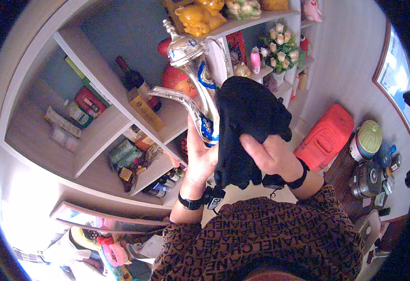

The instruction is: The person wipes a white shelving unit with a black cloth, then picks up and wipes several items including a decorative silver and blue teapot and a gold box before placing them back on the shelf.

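My left hand (pixel 200 154) grips an ornate silver-coloured metal ewer (pixel 207 98) with blue decoration, its fingers behind the curved spout (pixel 182 100). The domed, pointed lid (pixel 185 52) is uppermost and leans a little left. A bunched black cloth (pixel 252 105) lies against the ewer's right side and covers part of it. My right hand (pixel 270 151) holds this cloth, thumb on top and the other fingers partly hidden by its folds. Each wrist wears a black band with a small device.
Wooden shelving (pixel 99 95) stands ahead and left. A dark bottle (pixel 138 84), a red-and-gold ornament (pixel 180 80) and amber-coloured figurines (pixel 199 17) occupy shelves near the ewer. Artificial roses (pixel 280 49) stand right of it. An orange-red plastic case (pixel 326 137) is beyond my right hand.
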Demonstrator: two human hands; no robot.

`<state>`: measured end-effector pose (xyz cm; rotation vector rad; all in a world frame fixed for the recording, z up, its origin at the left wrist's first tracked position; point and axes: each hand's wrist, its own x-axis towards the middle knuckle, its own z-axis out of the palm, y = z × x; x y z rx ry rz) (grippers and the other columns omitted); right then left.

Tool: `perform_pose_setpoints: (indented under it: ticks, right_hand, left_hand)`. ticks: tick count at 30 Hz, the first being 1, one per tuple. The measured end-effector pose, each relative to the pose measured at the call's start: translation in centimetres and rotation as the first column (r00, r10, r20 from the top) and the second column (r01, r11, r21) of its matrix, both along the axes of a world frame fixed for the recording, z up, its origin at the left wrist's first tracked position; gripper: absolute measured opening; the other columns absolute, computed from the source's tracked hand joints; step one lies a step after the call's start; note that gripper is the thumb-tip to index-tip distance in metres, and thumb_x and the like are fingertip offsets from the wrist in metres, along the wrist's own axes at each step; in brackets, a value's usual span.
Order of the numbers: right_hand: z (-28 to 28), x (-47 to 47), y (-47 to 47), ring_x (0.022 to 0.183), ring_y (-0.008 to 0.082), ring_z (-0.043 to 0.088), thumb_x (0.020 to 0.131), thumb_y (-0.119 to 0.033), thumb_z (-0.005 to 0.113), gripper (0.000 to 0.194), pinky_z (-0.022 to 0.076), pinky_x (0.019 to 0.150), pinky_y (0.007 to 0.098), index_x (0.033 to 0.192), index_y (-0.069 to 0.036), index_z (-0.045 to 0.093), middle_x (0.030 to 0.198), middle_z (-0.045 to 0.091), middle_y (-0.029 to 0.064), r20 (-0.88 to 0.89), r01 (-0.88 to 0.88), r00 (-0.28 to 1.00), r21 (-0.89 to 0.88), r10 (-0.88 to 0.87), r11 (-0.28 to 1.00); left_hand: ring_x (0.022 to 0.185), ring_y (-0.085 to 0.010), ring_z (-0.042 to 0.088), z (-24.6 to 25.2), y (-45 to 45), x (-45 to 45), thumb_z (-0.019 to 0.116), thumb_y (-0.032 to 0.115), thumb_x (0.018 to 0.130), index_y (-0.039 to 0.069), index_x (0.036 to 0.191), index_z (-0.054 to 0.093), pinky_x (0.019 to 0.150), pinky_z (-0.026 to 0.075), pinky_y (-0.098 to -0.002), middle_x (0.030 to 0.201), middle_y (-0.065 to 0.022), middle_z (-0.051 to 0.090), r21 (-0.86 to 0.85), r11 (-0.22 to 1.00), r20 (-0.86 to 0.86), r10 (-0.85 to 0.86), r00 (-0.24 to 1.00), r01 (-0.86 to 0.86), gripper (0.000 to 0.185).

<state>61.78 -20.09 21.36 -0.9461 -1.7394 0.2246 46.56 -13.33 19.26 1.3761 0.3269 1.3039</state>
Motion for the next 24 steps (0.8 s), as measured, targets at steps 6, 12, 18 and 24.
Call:
perform_pose_setpoints:
  ticks: [6,12,18,24]
  right_hand:
    - [0.9,1.3,-0.4,0.076,0.0372,0.064,0.099,-0.027,0.048,0.029,0.0493,0.068,0.0400,0.107,-0.003,0.062,0.082,0.066,0.0199,-0.073,-0.056,0.996,-0.104,0.048,0.993]
    - [0.1,1.1,-0.8,0.088,0.0333,0.064,0.096,-0.019,0.052,0.025,0.0489,0.080,0.0384,0.110,-0.001,0.062,0.097,0.066,0.0178,-0.044,-0.060,0.997,0.033,0.061,0.998]
    - [-1.5,1.7,-0.3,0.093,0.0317,0.061,0.086,-0.008,0.054,0.024,0.0468,0.086,0.0385,0.108,-0.003,0.062,0.101,0.065,0.0128,-0.122,-0.185,0.974,0.056,0.190,0.981]
    - [-2.8,2.4,-0.3,0.100,0.0337,0.058,0.079,-0.011,0.061,0.028,0.0440,0.093,0.0413,0.107,-0.005,0.064,0.108,0.063,0.0123,-0.097,-0.209,0.972,0.070,0.216,0.975]
  left_hand:
    - [0.114,-0.0167,0.051,0.9,-0.7,0.4,0.084,0.013,0.072,0.003,0.143,0.024,0.098,0.043,-0.0315,0.128,-0.0086,0.050,-0.011,0.998,-0.079,-0.066,0.995,0.065,0.093]
    - [0.114,-0.0177,0.053,0.3,-0.8,1.1,0.088,0.022,0.066,0.002,0.142,0.030,0.100,0.042,-0.0337,0.127,-0.0093,0.053,-0.030,0.999,-0.018,-0.045,0.999,0.044,0.098]
    - [0.118,-0.0187,0.051,-0.1,-0.4,1.1,0.089,0.022,0.066,0.001,0.144,0.027,0.103,0.041,-0.0341,0.131,-0.0099,0.051,-0.087,0.992,-0.077,-0.101,0.992,0.094,0.102]
    - [0.117,-0.0175,0.051,-0.2,-0.2,1.4,0.091,0.015,0.060,0.001,0.146,0.023,0.102,0.041,-0.0332,0.132,-0.0086,0.050,-0.098,0.980,-0.114,-0.185,0.976,0.174,0.110]
